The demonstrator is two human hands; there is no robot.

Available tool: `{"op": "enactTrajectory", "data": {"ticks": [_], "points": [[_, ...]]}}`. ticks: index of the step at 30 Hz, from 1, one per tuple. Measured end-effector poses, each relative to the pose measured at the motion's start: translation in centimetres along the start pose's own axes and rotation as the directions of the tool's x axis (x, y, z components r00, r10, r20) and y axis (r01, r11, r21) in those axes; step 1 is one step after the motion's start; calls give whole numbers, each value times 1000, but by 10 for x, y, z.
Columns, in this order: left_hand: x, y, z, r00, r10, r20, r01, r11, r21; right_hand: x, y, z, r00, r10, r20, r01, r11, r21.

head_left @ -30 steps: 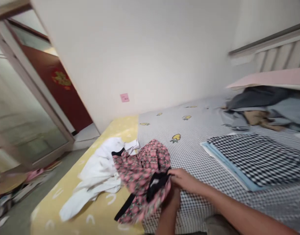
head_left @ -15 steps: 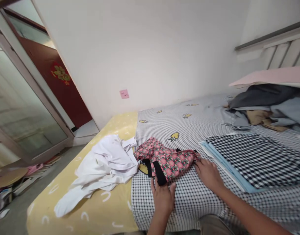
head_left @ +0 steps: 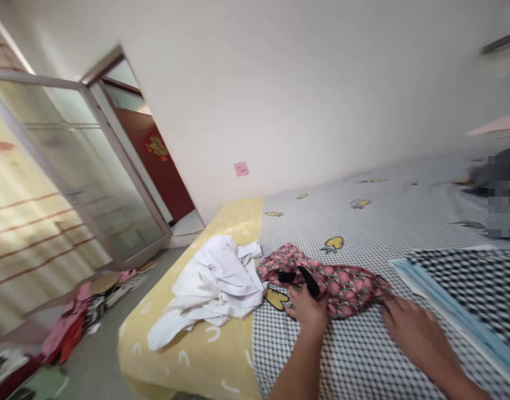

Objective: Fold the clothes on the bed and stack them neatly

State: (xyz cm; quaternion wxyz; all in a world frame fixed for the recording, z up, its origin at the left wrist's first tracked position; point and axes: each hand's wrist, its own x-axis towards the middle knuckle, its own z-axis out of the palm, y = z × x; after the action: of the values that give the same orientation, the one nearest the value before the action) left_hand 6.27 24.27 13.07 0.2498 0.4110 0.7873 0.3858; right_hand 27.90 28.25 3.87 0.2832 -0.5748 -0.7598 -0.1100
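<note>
A pink floral cloth garment (head_left: 346, 286) with black bands lies crumpled on the checked bedsheet. My left hand (head_left: 311, 314) is at its near left side, fingers spread against the black bands, and I see no firm hold there. At the right end of the garment, my right hand (head_left: 421, 333) has its fingertips closed on the edge. A crumpled white garment (head_left: 221, 278) lies to the left, apart from my hands. To the right is a folded black-and-white checked cloth (head_left: 463, 278) over a light blue one (head_left: 450, 311).
The bed carries a checked sheet (head_left: 355, 228) and a yellow strip (head_left: 234, 216) along its left edge. Dark clothes (head_left: 480, 178) are piled at the far right. Various items (head_left: 71, 322) lie on the floor at left, near a glass door (head_left: 113, 183).
The view has swung left. My left hand has moved forward onto the floral garment's black bands, which now lie at a different angle. My right hand stays at the garment's right end.
</note>
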Motion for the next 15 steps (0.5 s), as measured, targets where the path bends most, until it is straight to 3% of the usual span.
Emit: {"op": "enactTrajectory", "data": {"ticks": [3,6,8,11,13,15], "points": [[9,5,-2,996,-48,-77,23,955,-295,0,7,16,997,57,-49,-51,993,110],[26,14,-33,995,-32,-97,-17,887,-462,1,11,24,993,103,-61,-88,973,211],[46,28,-74,991,-11,-134,-65,834,-548,2,12,26,991,122,-61,-103,964,247],[84,55,-157,959,28,-283,-192,797,-573,3,13,28,989,139,-41,-123,957,264],[105,70,-213,897,42,-440,-297,795,-529,3,14,29,990,139,-36,-124,954,272],[116,76,-260,806,55,-589,-375,818,-436,3,14,30,990,137,-45,-119,954,276]]}}
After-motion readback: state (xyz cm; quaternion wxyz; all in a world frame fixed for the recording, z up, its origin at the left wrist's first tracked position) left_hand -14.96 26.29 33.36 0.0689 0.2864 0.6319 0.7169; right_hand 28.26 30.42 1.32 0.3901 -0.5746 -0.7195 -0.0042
